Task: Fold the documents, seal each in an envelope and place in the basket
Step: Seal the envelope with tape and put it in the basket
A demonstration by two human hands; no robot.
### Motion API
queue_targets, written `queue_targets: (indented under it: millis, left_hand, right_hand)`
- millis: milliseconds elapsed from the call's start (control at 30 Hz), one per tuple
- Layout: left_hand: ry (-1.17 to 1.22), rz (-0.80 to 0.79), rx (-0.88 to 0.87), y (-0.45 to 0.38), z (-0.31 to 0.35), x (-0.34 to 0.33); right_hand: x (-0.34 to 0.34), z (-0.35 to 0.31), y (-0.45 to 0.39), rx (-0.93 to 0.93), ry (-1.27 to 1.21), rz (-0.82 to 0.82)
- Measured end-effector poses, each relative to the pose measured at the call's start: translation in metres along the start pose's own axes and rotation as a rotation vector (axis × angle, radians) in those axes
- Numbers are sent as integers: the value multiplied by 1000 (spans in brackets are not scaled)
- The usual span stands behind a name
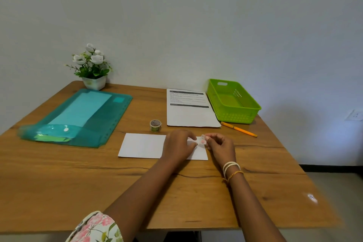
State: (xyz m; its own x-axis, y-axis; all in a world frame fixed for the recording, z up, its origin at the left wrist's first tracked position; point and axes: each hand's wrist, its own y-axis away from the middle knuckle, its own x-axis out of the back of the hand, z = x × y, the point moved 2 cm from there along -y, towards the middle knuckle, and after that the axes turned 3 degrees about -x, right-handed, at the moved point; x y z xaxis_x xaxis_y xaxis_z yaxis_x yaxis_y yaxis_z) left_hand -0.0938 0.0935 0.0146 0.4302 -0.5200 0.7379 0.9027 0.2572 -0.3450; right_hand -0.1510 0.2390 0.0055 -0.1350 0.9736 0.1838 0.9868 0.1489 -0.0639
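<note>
Envelope lay flat on counter, long axis left-right. Right hand pinched sticker just above its right end; left hand pressed there, fingers curled.

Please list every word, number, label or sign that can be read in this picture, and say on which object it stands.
No text can be read here.
Printed document: lines of print and two dark bars, too small and blurred to read.
Sticker roll: a printed pattern, not legible.
Sticker pinched in the right hand: pink spot, no legible words.
</note>
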Motion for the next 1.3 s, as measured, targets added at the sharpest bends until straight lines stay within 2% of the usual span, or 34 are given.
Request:
queue_targets:
  millis: [67,233,567,767,900,1300]
  left_hand:
    - [-104,-25,-90,5,-7,-1]
    - [-121,-38,-126,8,-14,-3]
    - [-119,-21,-160,6,-17,-7]
    - [-145,-71,-196,7,-16,-7]
    - [-235,-90,-280,9,-13,-8]
    - [-219,-114,-261,9,-17,-12]
  right_hand:
    - [0,-4,-9,-51,61,-54]
    - [-2,-11,-27,-120,258,-183]
    - [-11,-16,-38,-120,498,-212]
    - [-14,-14,-39,-75,629,-190]
    - [-14,-11,-37,-34,651,-149]
    - [-14,-8,-31,-22,592,-85]
